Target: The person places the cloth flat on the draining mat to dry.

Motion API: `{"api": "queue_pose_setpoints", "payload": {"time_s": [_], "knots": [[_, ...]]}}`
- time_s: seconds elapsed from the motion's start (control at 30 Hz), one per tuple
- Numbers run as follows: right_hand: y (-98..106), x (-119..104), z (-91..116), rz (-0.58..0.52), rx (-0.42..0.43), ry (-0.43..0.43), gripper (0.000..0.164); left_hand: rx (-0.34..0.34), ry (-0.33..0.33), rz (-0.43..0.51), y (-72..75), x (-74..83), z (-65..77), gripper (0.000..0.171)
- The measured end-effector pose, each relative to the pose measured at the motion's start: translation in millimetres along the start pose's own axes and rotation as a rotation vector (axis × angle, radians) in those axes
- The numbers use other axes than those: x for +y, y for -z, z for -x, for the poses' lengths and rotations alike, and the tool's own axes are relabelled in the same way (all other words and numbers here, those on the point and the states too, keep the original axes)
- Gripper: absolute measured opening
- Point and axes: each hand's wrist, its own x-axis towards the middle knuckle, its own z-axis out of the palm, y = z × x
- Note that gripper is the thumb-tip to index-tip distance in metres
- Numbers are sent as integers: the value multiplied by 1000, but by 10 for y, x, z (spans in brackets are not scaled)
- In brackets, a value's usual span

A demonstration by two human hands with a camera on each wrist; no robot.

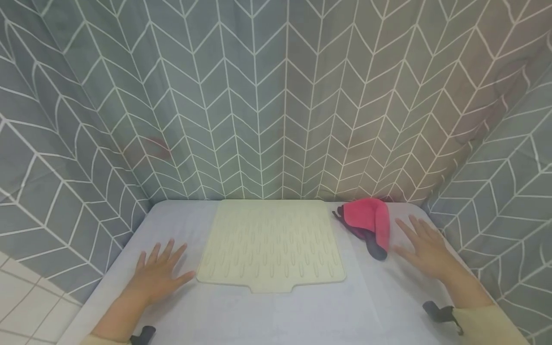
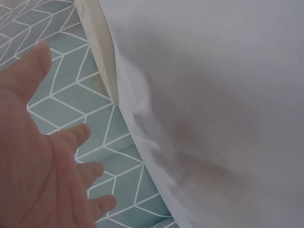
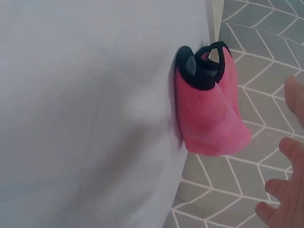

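A cream draining mat (image 1: 270,244) with rows of raised ridges lies flat on the white table, its short lip facing me. To its right is a folded pink cloth item (image 1: 366,218) with dark trim; the right wrist view shows a dark-edged opening and loop on this pink item (image 3: 209,111). My left hand (image 1: 157,273), fingers spread, is left of the mat, thumb tip close to its near left corner. On the far side of the pink item, my right hand (image 1: 424,249) has its fingers spread too. Neither hand holds anything.
The white-covered table (image 1: 310,316) meets a grey curtain (image 1: 271,96) with a white chevron pattern at its back and sides. Light floor tiles (image 1: 26,302) show at the lower left. Dark wrist mounts (image 1: 437,312) sit at both sleeves.
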Motion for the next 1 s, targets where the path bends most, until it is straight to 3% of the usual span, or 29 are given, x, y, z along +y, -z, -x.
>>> {"api": "queue_pose_setpoints", "payload": {"time_s": [0.17, 0.37, 0.57, 0.77, 1.0], "knots": [[-14, -27, -139, -39, -15, 12, 80, -20, -2, 57, -74, 17, -42, 90], [-33, -76, -274, -136, -57, -41, 83, -62, -2, 101, -154, 33, -115, 95], [-104, -66, -397, -227, -53, -60, 82, -144, 13, 150, -122, 120, -145, 95], [-159, -24, -517, -261, -34, -63, 79, -197, 25, 144, -67, 221, -177, 96], [-199, 15, -706, -271, 71, 19, 67, -227, 20, 162, -29, 271, -198, 98]]}}
